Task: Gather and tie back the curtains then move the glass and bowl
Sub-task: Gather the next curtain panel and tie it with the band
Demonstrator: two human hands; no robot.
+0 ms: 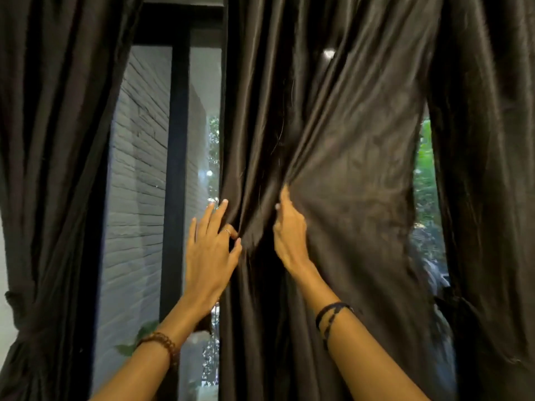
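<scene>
**Both hands on the middle curtain**

The dark brown satin middle curtain panel (333, 140) hangs straight ahead of me. My left hand (210, 250) lies against its left edge, long fingers straight, thumb and forefinger pinching a fold. My right hand (289, 233) grips a bunched pleat just beside it, fingers curled into the cloth. To the left, a matching dark curtain (52, 140) hangs tied back beside the black-framed window (176, 169).
</scene>
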